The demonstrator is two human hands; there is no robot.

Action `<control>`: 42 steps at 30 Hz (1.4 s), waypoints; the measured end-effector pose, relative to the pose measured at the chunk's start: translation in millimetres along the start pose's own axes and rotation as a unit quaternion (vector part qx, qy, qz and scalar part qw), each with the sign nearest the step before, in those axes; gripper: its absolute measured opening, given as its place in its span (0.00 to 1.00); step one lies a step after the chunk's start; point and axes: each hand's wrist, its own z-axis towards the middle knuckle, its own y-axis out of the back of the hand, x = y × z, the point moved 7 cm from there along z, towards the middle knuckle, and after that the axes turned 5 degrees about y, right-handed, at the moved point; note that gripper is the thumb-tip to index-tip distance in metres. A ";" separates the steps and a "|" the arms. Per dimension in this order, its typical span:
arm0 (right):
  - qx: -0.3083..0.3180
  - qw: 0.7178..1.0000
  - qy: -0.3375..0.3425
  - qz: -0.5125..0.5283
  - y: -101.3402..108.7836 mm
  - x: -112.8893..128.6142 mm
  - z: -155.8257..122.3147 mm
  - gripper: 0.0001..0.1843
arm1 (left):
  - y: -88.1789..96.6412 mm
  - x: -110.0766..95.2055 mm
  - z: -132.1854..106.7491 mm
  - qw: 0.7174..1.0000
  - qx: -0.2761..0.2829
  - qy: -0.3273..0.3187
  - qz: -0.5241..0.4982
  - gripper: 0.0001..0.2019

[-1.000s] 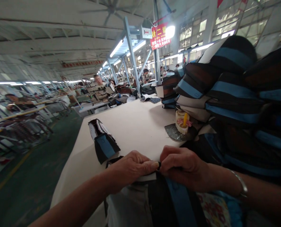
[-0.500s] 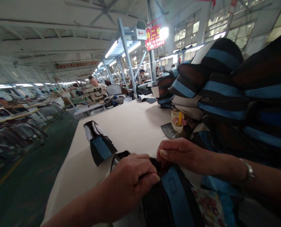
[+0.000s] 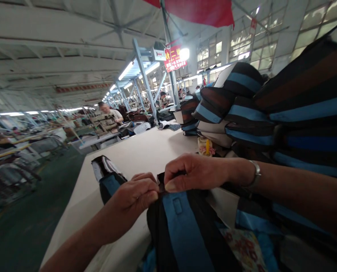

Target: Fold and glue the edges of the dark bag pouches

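A black fabric bag piece with a blue stripe (image 3: 185,230) lies in front of me; a small rectangle is outlined near the stripe's top. My left hand (image 3: 138,190) pinches its upper edge at the left corner. Close beside it, my right hand (image 3: 192,172), with a silver bracelet at the wrist, pinches the same edge just above the stripe. Both sets of fingers are closed and almost touch. Beyond my left hand, a second black and blue piece (image 3: 109,185) rests on the table, partly covered by that hand.
The pale tabletop (image 3: 140,151) stretches away from me. At the right rises a high pile of black and blue bag pieces (image 3: 250,113). A small pot (image 3: 204,145) with a yellow stick stands before it. Patterned cloth (image 3: 243,245) lies at lower right. A person (image 3: 111,113) sits farther back.
Both hands have shifted left in the picture and drawn closer together on the bag piece's edge. The piece has turned, showing more of its blue stripe. The camera view has shifted too.
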 end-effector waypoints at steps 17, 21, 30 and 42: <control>-0.007 0.980 -0.029 0.199 -89.6 -49.3 0.1 0.25 | -42.8 17.9 -51.4 0.964 0.074 0.204 -0.152 0.15; 0.016 0.971 -0.045 0.233 -90.2 -51.5 -4.8 0.23 | -49.7 18.6 -48.4 0.965 0.067 0.187 -0.171 0.10; -0.012 0.982 -0.016 0.189 -85.8 -44.1 -14.2 0.07 | -52.6 15.9 -43.1 0.962 0.043 0.200 -0.180 0.06; -0.157 0.986 0.039 0.029 -78.6 -34.5 -28.1 0.07 | -57.2 9.7 -34.3 0.976 0.000 0.206 -0.075 0.08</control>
